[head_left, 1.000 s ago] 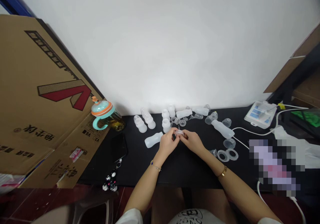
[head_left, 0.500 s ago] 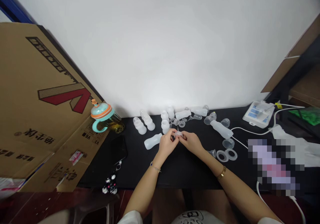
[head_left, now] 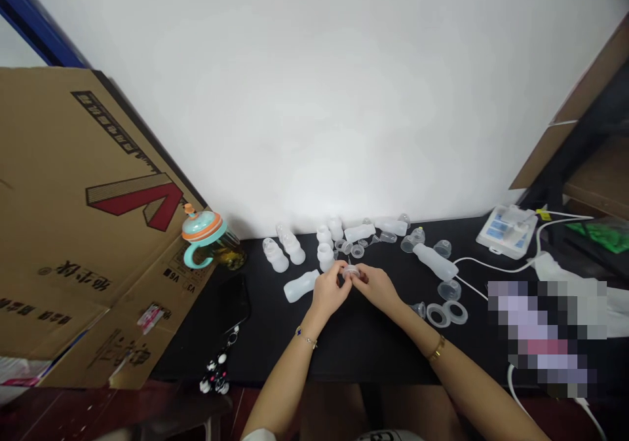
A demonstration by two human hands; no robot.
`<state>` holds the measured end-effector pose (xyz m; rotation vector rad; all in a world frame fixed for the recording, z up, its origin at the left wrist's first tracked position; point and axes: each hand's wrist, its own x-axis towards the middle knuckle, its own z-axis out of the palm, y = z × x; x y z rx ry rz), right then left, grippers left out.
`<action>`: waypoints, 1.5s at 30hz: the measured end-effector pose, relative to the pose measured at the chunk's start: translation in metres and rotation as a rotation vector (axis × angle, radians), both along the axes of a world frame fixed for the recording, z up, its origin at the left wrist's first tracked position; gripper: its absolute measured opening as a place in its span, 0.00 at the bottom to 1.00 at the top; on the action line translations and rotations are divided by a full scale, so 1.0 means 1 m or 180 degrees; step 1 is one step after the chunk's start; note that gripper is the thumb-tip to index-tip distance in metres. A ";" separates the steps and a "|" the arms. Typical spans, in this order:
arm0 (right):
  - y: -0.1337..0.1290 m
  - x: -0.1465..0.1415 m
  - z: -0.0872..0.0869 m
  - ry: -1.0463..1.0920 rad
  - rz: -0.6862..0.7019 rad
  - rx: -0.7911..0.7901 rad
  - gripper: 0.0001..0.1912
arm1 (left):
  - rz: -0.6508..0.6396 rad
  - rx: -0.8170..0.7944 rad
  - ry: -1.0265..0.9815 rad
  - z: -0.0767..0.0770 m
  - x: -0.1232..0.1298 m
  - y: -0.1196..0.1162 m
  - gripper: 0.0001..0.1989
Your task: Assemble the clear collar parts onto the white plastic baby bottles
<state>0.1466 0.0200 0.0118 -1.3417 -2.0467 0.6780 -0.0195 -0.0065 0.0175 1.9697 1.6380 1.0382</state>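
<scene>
Left hand and right hand both pinching small clear ring part, white bottle lying near left hand

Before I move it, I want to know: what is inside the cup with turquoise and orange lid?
Through the clear wall of the cup, yellow-green bits show toward the bottom. The lid covers the top; how full it is, I cannot tell.

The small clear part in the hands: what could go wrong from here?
The small clear part sits in the fingertips of the left hand and right hand, so it might slip. The lying bottle is beside the left hand and could roll. Two flat rings near the right forearm may get knocked.
</scene>
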 end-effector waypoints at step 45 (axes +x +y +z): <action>0.004 0.003 0.000 0.1331 -0.0071 -0.0568 0.21 | -0.0115 -0.0311 -0.0981 -0.006 -0.001 0.008 0.14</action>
